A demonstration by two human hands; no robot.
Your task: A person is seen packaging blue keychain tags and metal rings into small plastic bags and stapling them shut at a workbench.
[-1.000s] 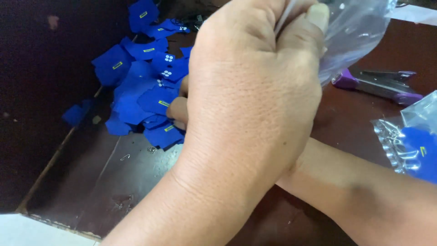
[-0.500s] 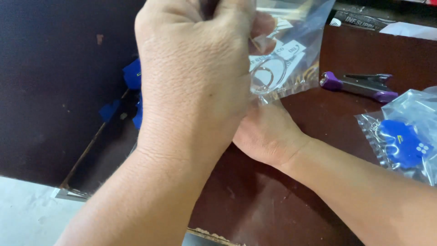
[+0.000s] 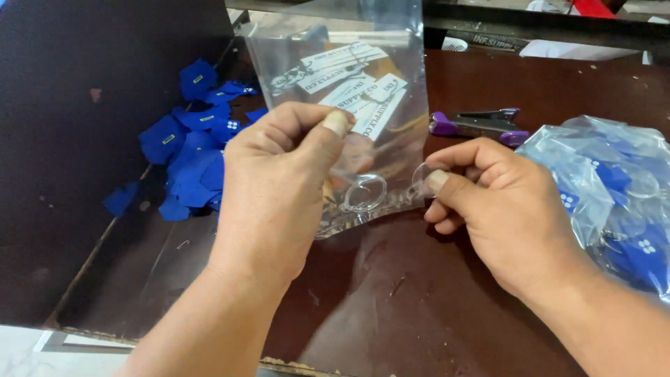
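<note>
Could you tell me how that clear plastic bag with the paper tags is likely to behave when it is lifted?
The clear bag looks thin and creased, so it is probably floppy, sagging between the left hand and right hand. Holding only paper tags and clear rings, it is likely light. Its glossy film may be slippery.

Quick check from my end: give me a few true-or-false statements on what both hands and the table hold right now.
1. Both hands pinch the clear plastic bag at its lower edge. True: left hand, right hand.
2. The bag is empty. False: it holds white tags and clear rings.
3. The purple stapler lies on the table behind the right hand. True.
4. The loose blue pieces lie right of the stapler. False: they are piled at far left.
5. The right hand grips the stapler. False: it lies untouched.
</note>
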